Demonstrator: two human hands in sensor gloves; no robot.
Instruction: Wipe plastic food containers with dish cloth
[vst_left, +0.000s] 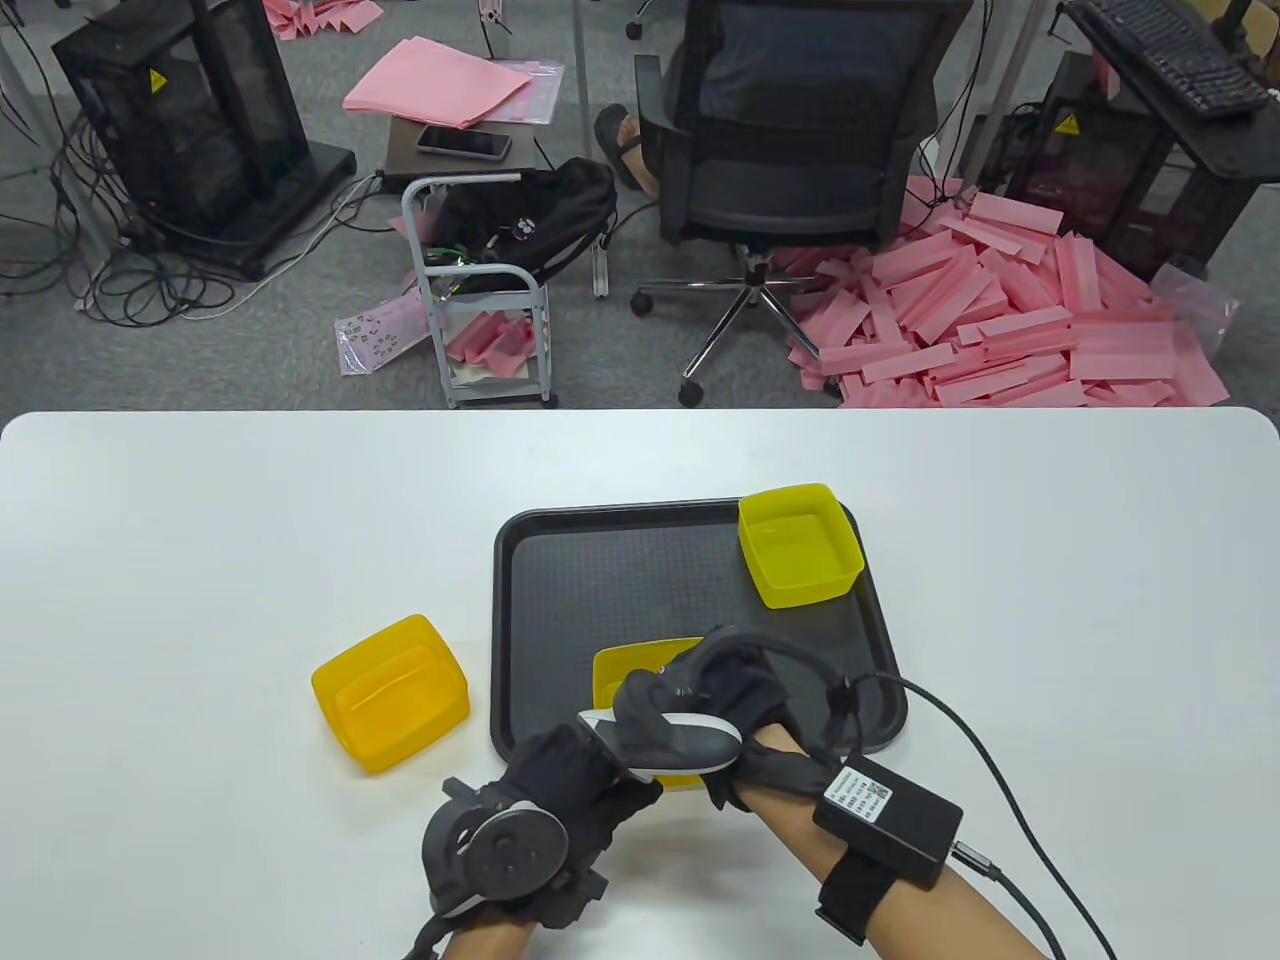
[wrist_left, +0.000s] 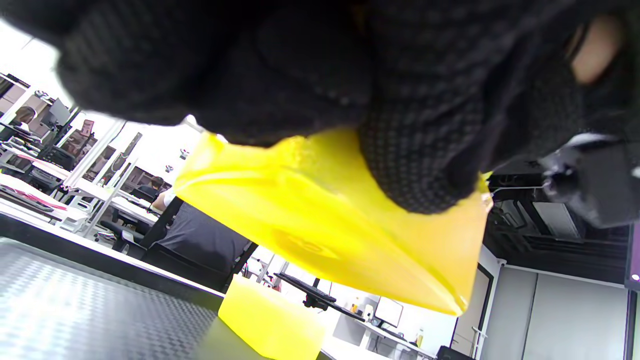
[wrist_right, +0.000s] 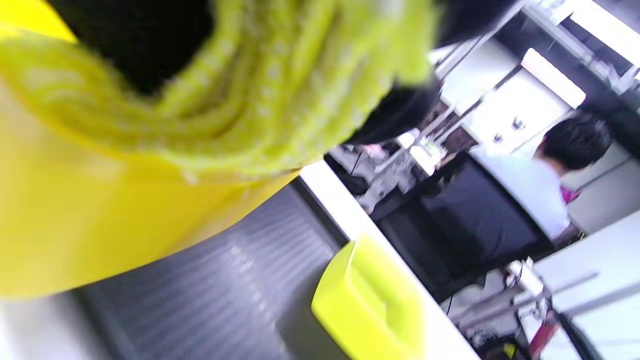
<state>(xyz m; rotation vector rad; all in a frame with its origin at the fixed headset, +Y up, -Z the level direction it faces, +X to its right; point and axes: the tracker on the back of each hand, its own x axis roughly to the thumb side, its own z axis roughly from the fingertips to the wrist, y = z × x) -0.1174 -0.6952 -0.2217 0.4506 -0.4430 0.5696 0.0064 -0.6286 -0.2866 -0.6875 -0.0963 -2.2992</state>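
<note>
Here, left hand (vst_left: 580, 790) gripping yellow container (vst_left: 625, 668) above black tray (vst_left: 600, 570), right hand (vst_left: 745, 690) clutching green cloth (wrist_right: 260, 100) inside it.

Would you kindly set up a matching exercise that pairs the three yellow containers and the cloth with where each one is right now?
Things:
1. Orange-yellow container
2. Lemon-yellow container
3. Held container
4. Dish cloth

Places:
A. Gripped in the right hand
B. Tray's far right corner
C. Bare table, left of the tray
D. Between both hands, left hand gripping it

Pairs: 1-C, 2-B, 3-D, 4-A
</note>
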